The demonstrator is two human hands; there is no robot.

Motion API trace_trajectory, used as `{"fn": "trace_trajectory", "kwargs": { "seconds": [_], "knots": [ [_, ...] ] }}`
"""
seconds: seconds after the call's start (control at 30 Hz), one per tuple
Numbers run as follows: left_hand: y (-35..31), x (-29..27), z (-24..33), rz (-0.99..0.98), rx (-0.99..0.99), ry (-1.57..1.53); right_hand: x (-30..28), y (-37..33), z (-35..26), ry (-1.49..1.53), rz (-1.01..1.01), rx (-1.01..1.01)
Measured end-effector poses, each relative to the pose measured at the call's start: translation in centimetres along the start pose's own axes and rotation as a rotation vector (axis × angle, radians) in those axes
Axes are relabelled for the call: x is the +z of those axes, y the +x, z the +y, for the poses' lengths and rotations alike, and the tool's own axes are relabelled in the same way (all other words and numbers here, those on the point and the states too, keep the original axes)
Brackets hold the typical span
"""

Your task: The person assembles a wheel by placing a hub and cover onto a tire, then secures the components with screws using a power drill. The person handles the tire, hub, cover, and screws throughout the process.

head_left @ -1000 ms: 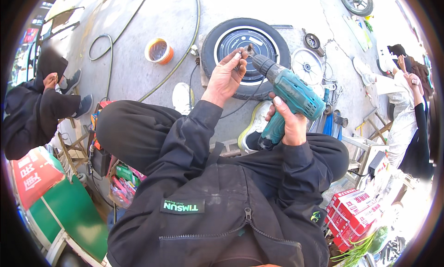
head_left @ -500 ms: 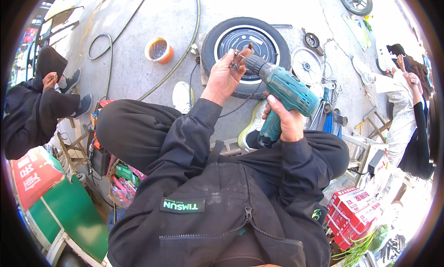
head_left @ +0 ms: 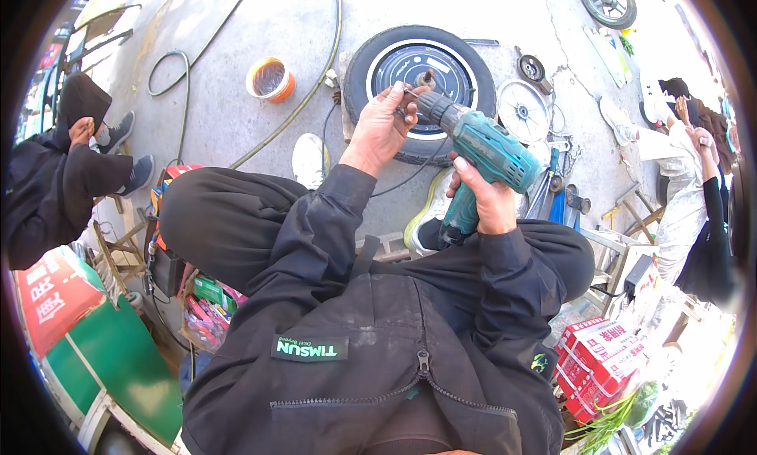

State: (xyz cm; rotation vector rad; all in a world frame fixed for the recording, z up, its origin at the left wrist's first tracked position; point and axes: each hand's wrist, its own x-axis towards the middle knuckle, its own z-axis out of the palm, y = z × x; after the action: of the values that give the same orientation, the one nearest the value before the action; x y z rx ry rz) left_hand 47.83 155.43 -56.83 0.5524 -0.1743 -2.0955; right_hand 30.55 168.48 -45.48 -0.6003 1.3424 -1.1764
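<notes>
My right hand (head_left: 489, 199) wraps round the handle of a teal cordless drill (head_left: 497, 151), whose dark chuck points up and left. At the chuck's nose my left hand (head_left: 381, 128) is closed, thumb and fingertips pinching a thin metal bit; its far end is partly hidden by the fingers. Just beyond both hands a wheel with a black tyre (head_left: 482, 80) and a dark hub lies flat on the ground. A short metal shaft (head_left: 426, 78) rises from the hub, close to the chuck.
An orange tub (head_left: 282, 88) and a long hose (head_left: 303, 112) lie left of the wheel. Right of it are a pale wheel rim (head_left: 523, 112) and blue-handled tools (head_left: 557, 206). People sit at both sides. A red carton (head_left: 595, 368) stands at lower right, a green panel (head_left: 130, 372) at lower left.
The view has shifted slightly. My left fingertips have closed a little around the bit, and the hub's shaft shows more plainly. Both hands keep nearly the same place.
</notes>
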Motion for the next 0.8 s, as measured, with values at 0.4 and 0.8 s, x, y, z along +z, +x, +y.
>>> {"fn": "trace_trajectory", "kwargs": {
  "seconds": [0.4,0.8],
  "knots": [
    [-1.2,-3.1,-0.8,0.237,-0.107,0.072,-1.1,2.1,3.1,-0.271,-0.052,0.065],
    [-0.3,-5.9,-2.8,0.351,-0.177,-0.043,0.4,2.9,3.9,-0.302,-0.007,0.152]
  ]
}}
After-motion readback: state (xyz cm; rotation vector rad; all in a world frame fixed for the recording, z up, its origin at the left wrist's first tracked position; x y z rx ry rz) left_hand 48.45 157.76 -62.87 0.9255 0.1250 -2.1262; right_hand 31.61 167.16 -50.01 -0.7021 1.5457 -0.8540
